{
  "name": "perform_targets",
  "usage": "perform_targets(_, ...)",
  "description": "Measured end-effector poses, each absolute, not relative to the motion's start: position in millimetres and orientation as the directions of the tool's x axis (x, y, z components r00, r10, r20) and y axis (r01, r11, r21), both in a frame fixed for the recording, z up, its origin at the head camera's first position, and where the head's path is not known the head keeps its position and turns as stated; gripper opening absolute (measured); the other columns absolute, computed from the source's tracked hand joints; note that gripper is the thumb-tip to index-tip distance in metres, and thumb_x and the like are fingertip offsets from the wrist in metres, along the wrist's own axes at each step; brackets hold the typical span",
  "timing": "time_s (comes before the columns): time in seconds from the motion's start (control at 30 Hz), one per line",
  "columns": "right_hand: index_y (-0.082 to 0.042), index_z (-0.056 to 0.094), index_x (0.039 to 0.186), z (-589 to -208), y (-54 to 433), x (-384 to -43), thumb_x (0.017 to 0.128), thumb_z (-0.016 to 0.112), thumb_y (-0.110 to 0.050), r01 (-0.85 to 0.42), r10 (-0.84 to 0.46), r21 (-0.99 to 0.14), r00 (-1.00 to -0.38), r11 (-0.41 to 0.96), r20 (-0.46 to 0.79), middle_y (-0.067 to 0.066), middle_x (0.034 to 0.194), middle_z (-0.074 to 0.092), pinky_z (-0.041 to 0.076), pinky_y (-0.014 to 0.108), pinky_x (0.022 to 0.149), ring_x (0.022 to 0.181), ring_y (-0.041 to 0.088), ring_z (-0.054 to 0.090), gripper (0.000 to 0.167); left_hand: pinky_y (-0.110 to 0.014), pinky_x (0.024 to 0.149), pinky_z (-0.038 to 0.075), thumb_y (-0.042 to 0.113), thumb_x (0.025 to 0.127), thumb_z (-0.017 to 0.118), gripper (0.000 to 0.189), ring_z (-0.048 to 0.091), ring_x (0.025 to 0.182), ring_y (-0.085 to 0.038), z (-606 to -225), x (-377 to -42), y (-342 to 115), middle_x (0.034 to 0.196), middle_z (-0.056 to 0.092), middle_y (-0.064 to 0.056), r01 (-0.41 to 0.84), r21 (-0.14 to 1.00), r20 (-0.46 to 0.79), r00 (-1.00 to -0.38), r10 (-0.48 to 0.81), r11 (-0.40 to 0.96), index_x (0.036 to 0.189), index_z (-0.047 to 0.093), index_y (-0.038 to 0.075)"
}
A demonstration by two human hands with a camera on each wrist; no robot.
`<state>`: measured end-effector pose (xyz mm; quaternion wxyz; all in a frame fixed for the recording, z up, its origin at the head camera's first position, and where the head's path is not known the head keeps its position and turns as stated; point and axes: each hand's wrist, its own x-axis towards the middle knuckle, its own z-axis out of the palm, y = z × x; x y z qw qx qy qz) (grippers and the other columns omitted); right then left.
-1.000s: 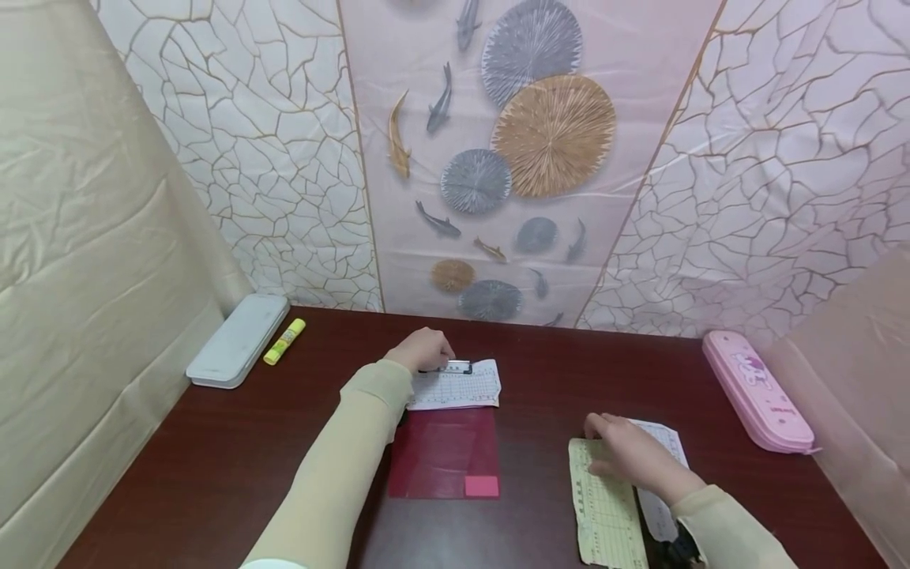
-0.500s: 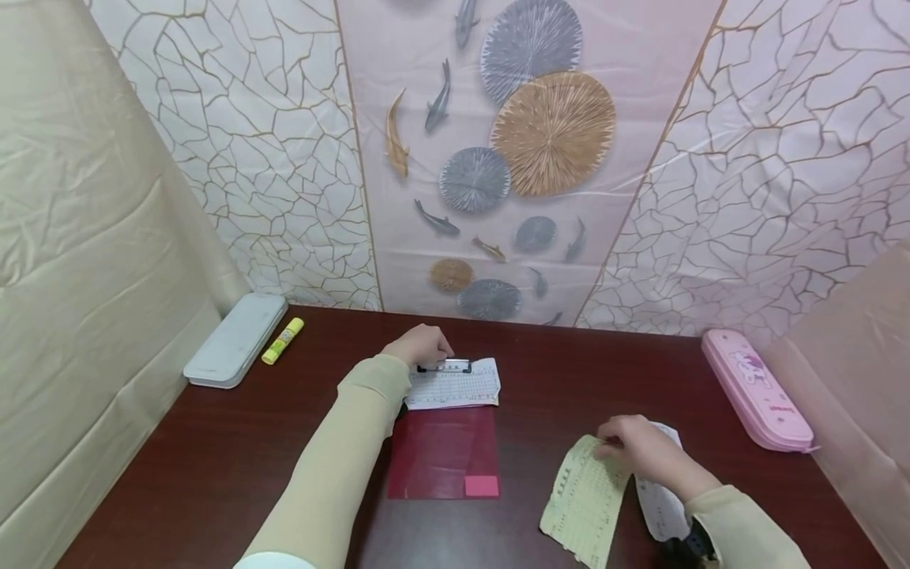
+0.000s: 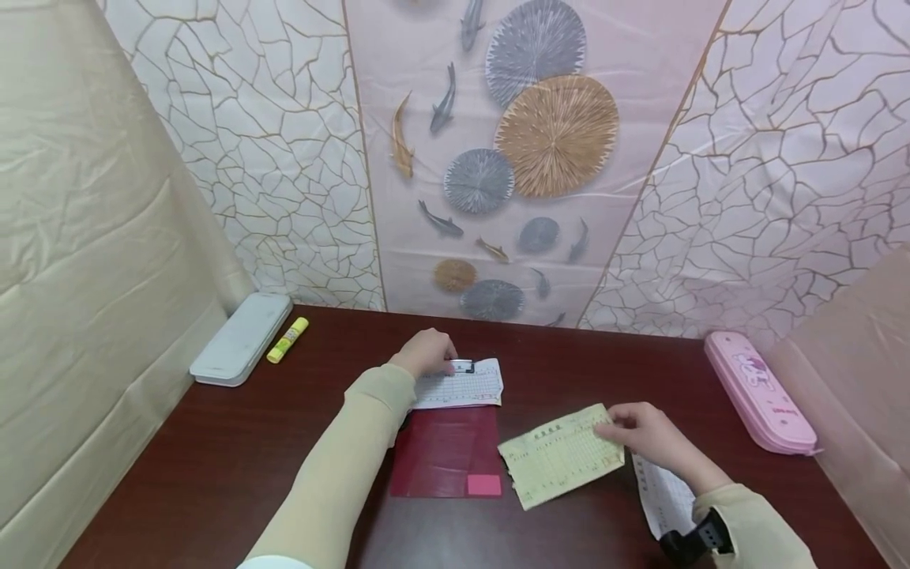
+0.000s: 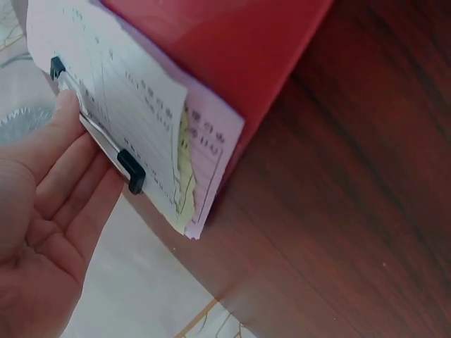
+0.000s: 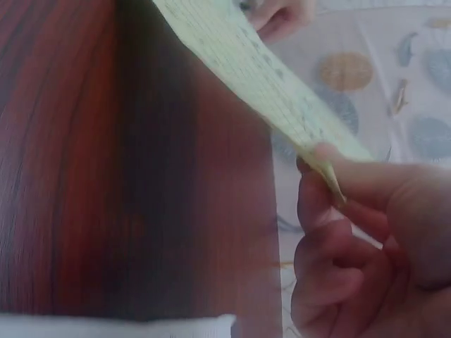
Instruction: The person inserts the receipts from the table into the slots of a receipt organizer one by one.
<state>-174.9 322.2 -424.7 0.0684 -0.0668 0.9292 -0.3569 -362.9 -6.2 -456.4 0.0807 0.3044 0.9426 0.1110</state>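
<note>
My left hand grips the metal clip of a red clipboard, thumb on top and fingers underneath. White, yellow and pink printed sheets lie stacked at that clip, their ends slightly fanned. Between thumb and forefinger, my right hand pinches the right end of a torn-edged yellow printed sheet. In the head view this sheet is tilted, its left corner close beside the clipboard's right edge. Below the right hand lies a white printed sheet, partly covered by the wrist.
A pink pencil case stands at the right edge of the brown table. At the back left are a white case and a yellow glue stick. Patterned cloth hangs behind the table.
My right hand has lifted the yellow sheet off the white one, turned it sideways and brought it left toward the clipboard. My left hand stays at the clip.
</note>
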Motion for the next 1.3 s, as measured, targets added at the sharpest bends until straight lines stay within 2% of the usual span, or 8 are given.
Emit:
perform_targets(0.1,-0.005,0.057,0.075,-422.2,316.8,-176.4,0.088,0.067,-0.028,0.045,-0.099,-0.732,-0.983,0.68,-0.152,-0.006,0.054,0.036,0.033,0.024,0.046,0.048,0.008,0.035,0.028,-0.03,0.084,0.05,0.024,0.079,0.077,0.02,0.064,0.089,-0.013,-458.8,-362.5,-3.7,0.092,0.072,0.002,0.591,0.214,-0.054,-0.788,0.613,0.778,0.095,0.076,0.014)
perform_targets(0.2,-0.003,0.059,0.081,-421.1,309.3,-178.3,0.088,0.067,-0.028,0.107,-0.069,-0.771,-0.979,0.628,-0.192,-0.005,0.053,0.038,0.032,0.024,0.045,0.048,0.009,0.037,0.028,-0.029,0.085,0.05,0.025,0.078,0.078,0.02,0.064,0.089,-0.014,-458.7,-361.8,-1.6,0.092,0.072,0.003,0.596,0.174,-0.052,-0.79,0.611,0.784,0.095,0.076,0.014)
perform_targets(0.43,0.0,0.063,0.086,-423.2,290.9,-186.0,0.087,0.068,-0.025,0.146,-0.029,-0.796,-0.979,0.587,-0.201,-0.003,0.055,0.049,0.038,0.026,0.046,0.051,0.012,0.044,0.026,-0.028,0.084,0.05,0.024,0.077,0.079,0.02,0.065,0.091,-0.014,-454.6,-357.2,-0.5,0.093,0.073,0.002,0.578,0.171,-0.064,-0.801,0.595,0.798,0.094,0.076,0.014)
perform_targets(0.63,0.002,0.062,0.086,-427.8,274.9,-196.1,0.088,0.067,-0.022,0.197,-0.012,-0.843,-0.972,0.501,-0.234,-0.002,0.055,0.049,0.045,0.027,0.049,0.051,0.012,0.047,0.025,-0.028,0.079,0.051,0.023,0.076,0.08,0.018,0.065,0.084,-0.013,-450.3,-353.1,1.4,0.091,0.072,0.002,0.57,0.167,-0.08,-0.805,0.587,0.804,0.09,0.076,0.013)
perform_targets(0.9,0.006,0.064,0.093,-441.6,249.4,-214.7,0.087,0.068,-0.019,0.261,0.046,-0.896,-0.964,0.359,-0.262,-0.002,0.057,0.05,0.042,0.022,0.047,0.05,0.009,0.046,0.026,-0.027,0.077,0.051,0.024,0.078,0.078,0.021,0.065,0.088,-0.012,-453.7,-351.7,1.9,0.097,0.072,0.001,0.544,0.187,-0.091,-0.82,0.566,0.818,0.096,0.076,0.014)
perform_targets(1.0,0.006,0.065,0.095,-447.8,239.7,-220.4,0.087,0.068,-0.019,0.282,0.043,-0.891,-0.957,0.356,-0.286,-0.001,0.058,0.053,0.044,0.022,0.047,0.049,0.01,0.047,0.027,-0.026,0.072,0.05,0.025,0.078,0.078,0.019,0.063,0.081,-0.01,-455.5,-351.9,1.3,0.095,0.072,0.002,0.534,0.207,-0.097,-0.822,0.561,0.82,0.093,0.076,0.015)
perform_targets(1.17,0.008,0.064,0.096,-454.7,227.0,-227.4,0.086,0.07,-0.017,0.314,0.053,-0.891,-0.948,0.327,-0.315,0.001,0.056,0.055,0.047,0.023,0.047,0.047,0.009,0.05,0.027,-0.024,0.061,0.045,0.024,0.078,0.078,0.011,0.052,0.065,-0.008,-456.1,-352.4,1.5,0.085,0.071,0.003,0.547,0.213,-0.09,-0.814,0.574,0.809,0.083,0.075,0.015)
perform_targets(1.3,0.008,0.064,0.096,-458.4,217.8,-233.0,0.086,0.069,-0.015,0.333,0.076,-0.895,-0.942,0.296,-0.325,0.001,0.057,0.056,0.049,0.022,0.048,0.047,0.008,0.052,0.026,-0.023,0.058,0.042,0.023,0.078,0.078,0.009,0.05,0.061,-0.006,-455.2,-351.7,1.4,0.082,0.071,0.003,0.552,0.212,-0.082,-0.812,0.578,0.806,0.082,0.075,0.016)
